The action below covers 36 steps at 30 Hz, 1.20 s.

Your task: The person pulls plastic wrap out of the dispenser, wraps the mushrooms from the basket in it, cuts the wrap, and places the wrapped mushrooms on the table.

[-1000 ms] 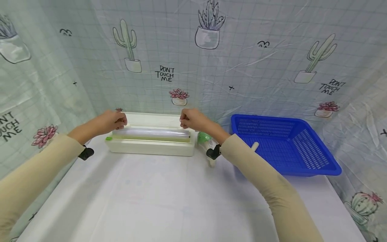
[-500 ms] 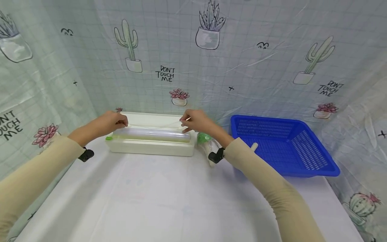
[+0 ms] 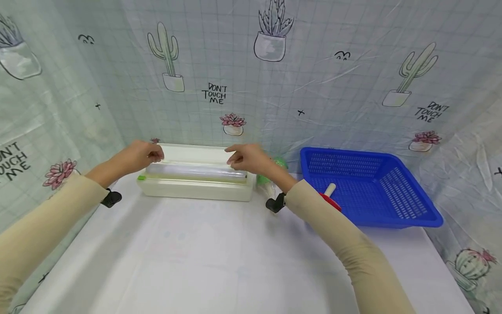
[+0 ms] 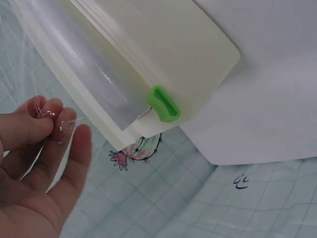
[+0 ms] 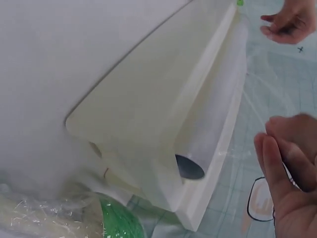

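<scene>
A cream cling film dispenser (image 3: 196, 192) stands at the back of the table with its lid raised, a roll of cling film (image 3: 196, 172) lying inside. My left hand (image 3: 142, 156) is at the dispenser's left end. In the left wrist view its thumb and fingers pinch the edge of a clear film sheet (image 4: 65, 130). Over the right end, my right hand (image 3: 251, 159) has thumb and fingertips together on the film, which stretches faintly between both hands in the right wrist view. A green slide cutter (image 4: 163, 104) sits at the dispenser's left end.
Right of the dispenser lies a plastic-wrapped pale item with a green part (image 5: 119, 220), partly behind my right wrist. A blue basket (image 3: 421, 205) stands at the right, holding a red thing with a white handle (image 3: 330, 189). A printed curtain (image 3: 321, 96) hangs close behind.
My left hand has shifted slightly left and up. The right hand has moved a little left, its index finger now straighter. More of the red thing shows beside my right sleeve.
</scene>
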Motion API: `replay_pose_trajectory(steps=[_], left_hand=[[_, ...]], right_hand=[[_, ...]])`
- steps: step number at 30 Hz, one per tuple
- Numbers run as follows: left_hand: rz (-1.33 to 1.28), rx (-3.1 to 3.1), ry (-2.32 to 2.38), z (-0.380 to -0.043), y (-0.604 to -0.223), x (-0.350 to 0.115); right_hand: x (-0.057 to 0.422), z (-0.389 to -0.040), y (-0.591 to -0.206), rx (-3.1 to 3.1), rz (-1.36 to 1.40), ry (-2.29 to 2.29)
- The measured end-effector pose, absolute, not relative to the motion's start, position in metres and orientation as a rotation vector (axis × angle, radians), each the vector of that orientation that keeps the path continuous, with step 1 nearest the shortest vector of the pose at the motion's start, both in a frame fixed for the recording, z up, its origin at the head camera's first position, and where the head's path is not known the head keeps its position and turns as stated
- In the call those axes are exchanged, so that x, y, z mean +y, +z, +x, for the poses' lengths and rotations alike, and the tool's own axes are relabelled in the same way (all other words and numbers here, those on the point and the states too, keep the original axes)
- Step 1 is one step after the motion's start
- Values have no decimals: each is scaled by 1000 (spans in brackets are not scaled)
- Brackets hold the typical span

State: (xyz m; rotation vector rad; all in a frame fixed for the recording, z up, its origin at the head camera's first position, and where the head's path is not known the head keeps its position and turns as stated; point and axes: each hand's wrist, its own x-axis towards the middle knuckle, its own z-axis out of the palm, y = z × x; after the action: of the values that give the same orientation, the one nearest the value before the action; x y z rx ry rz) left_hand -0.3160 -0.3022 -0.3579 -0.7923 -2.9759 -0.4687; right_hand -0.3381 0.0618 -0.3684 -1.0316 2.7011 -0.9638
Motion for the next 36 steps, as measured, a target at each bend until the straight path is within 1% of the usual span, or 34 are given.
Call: replay_pose_trajectory(steps=[6, 14, 24, 32, 36], left_hand=[[-581, -3092, -723, -312, -357, -300], [-533, -3073, -917, -311, -357, -299], [-575, -3063, -837, -312, -357, -302], [-734, -3021, -581, -310, -356, -306], [-720, -3013, -601, -308, -355, -308]], right_hand=[[55, -335, -369, 2787, -1049, -987], [59, -337, -364, 2797, -1059, -1019], [62, -338, -360, 2735, -1073, -1054], [69, -340, -356, 2731, -1068, -1018], [75, -342, -356, 2729, -1077, -1033]])
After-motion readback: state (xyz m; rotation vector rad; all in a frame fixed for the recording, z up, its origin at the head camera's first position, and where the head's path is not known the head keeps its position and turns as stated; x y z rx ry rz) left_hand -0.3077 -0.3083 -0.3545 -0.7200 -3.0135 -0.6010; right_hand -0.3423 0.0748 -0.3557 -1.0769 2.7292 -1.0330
